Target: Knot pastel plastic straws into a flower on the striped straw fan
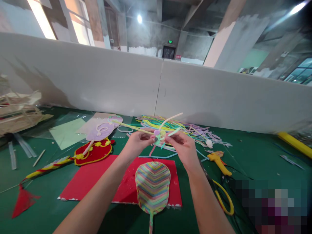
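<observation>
Over the red board [97,180], both hands meet at a small cluster of pastel pipe cleaners [159,136], with lilac, yellow and mint coiled ends and loose stems sticking out. My left hand [140,142] pinches its left side, where a long yellow stem runs out leftward. From the right, the fingertips of my right hand [182,147] grip it beside a pale mint stem. Fingers hide part of the cluster. Below them lies a striped pastel pipe-cleaner fan [153,185] with a wrapped handle, touched by neither hand.
Loose pipe cleaners [195,131] are heaped behind my hands. A yellow glue gun [220,163] and a yellow-handled tool [226,198] lie at right. To the left are a red fan [94,154] with yellow trim and a lilac fan shape [102,131]. A white partition [109,78] stands behind.
</observation>
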{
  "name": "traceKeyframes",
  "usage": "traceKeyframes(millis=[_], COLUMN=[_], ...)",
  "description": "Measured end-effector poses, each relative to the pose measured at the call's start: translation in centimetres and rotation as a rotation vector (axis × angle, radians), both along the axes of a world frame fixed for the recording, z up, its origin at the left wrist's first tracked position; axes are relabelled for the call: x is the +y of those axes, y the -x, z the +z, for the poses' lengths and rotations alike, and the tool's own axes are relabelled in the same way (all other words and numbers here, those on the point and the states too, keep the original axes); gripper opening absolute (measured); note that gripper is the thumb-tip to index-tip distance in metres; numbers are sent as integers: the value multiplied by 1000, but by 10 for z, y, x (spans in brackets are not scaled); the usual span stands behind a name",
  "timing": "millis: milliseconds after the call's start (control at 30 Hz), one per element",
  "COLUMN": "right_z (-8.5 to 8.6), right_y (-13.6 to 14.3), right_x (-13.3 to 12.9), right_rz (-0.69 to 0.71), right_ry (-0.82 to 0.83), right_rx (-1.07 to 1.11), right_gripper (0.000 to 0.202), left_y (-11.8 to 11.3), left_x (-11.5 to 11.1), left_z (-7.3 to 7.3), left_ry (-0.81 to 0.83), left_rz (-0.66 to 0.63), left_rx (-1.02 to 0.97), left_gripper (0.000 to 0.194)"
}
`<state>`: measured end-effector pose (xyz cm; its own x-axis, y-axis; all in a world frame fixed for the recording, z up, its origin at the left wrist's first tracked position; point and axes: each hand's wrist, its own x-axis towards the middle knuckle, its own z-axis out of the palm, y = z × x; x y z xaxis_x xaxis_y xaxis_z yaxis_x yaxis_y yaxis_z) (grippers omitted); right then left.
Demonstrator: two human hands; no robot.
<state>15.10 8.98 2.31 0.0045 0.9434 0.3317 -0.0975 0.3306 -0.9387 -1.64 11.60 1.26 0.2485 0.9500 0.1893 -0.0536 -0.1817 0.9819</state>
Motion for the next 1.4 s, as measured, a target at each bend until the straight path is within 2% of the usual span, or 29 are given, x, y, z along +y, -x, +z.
traceKeyframes(millis=[200,300,500,667,767,967,1200,1400], right_z=[-1,-1,-1,1,3,0,-1,0], right_y=[-4,-6,-8,-8,-7,-6,-7,-11], right_x=[1,0,0,1,1,0,0,-1], right_rz=[19,-5,-21,-122,-129,-99,-30,50], right_ry=[-93,-151,-153,-341,-405,-307,-76,-38], right_rx=[-80,-138,-196,-382,-488,-586,-579,-529], right_gripper=[6,5,9,4,2,10,18,19], left_y=[0,0,-1,-4,-6,-8,-10,-10], left_x=[-3,-1,2,-5,-12,-16,-13,-14], left_z=[1,-1,-3,3,7,6,-5,1], left_ry=[55,4,-6,-47,-120,-103,-44,-12], left_rz=[37,26,13,18,-53,-55,-68,-103], left_rx=[96,62,19,158,286,452,282,242], left_gripper=[29,31,34,18,12,10,23,17])
